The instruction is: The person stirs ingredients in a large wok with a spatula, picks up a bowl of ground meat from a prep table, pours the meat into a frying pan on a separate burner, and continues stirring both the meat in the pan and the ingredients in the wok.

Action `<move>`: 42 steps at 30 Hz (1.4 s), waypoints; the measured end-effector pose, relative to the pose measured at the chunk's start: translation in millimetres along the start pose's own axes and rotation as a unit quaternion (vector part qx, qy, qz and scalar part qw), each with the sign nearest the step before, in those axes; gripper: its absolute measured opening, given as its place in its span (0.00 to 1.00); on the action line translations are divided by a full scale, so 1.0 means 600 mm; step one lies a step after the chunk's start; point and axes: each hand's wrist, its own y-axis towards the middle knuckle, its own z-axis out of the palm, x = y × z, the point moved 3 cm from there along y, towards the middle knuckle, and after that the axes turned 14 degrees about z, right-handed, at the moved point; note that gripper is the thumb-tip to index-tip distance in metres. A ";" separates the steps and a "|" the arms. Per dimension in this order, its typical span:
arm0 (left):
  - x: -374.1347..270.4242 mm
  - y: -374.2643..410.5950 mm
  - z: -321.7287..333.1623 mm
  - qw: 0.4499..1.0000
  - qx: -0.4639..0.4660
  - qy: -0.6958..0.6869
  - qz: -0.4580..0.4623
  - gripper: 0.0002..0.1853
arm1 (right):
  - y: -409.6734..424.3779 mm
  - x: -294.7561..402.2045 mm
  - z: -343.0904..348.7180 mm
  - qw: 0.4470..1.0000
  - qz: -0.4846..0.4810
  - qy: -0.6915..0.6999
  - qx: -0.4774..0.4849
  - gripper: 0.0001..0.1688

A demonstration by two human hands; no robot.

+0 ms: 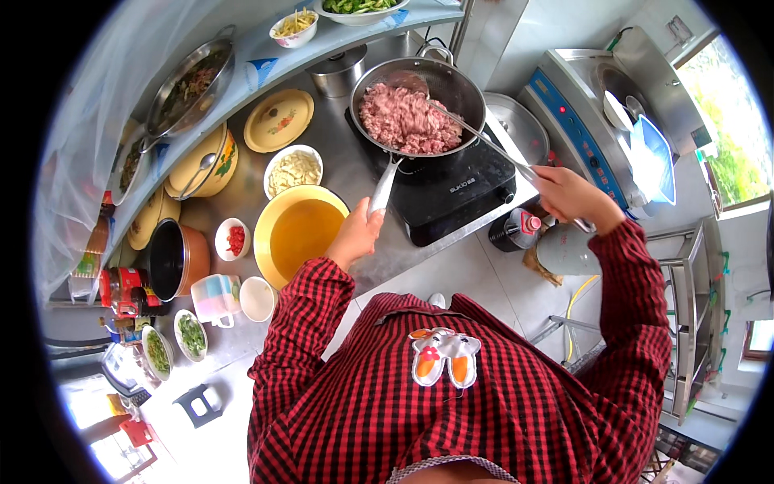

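Note:
My left hand [355, 235] grips the metal handle [384, 189] of a deep wok [474, 115]. The wok sits on a black induction cooker [450, 190] at the counter's edge. Inside it lies a heap of pinkish minced meat [408, 115], partly blurred. My right hand [571, 196] is closed around the long handle of a metal ladle [478, 134]. The ladle's bowl rests at the far side of the meat, against the wok's inner wall. Just left of my left hand stands a yellow enamel basin [263, 233] of amber liquid.
A bowl of pale chopped pieces [294, 171], a small bowl of chopped red pepper [233, 240] and a lidded plastic seasoning box [213, 296] crowd the counter's left. Above runs a shelf [357, 37] with bowls. Right of the cooker are a big round lid [517, 127] and a dark bottle [514, 228].

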 end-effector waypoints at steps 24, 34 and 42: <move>-0.002 0.000 -0.006 1.000 0.000 0.014 0.006 0.16 | -0.055 -0.042 0.040 0.951 -0.109 -0.126 -0.261 0.24; -0.017 -0.006 -0.005 1.000 0.003 0.030 0.007 0.16 | 0.020 -0.006 -0.018 0.981 -0.017 0.062 -0.182 0.21; -0.014 -0.005 -0.005 0.999 -0.007 0.039 0.000 0.18 | 0.024 0.051 0.009 0.914 -0.163 -0.250 -0.274 0.19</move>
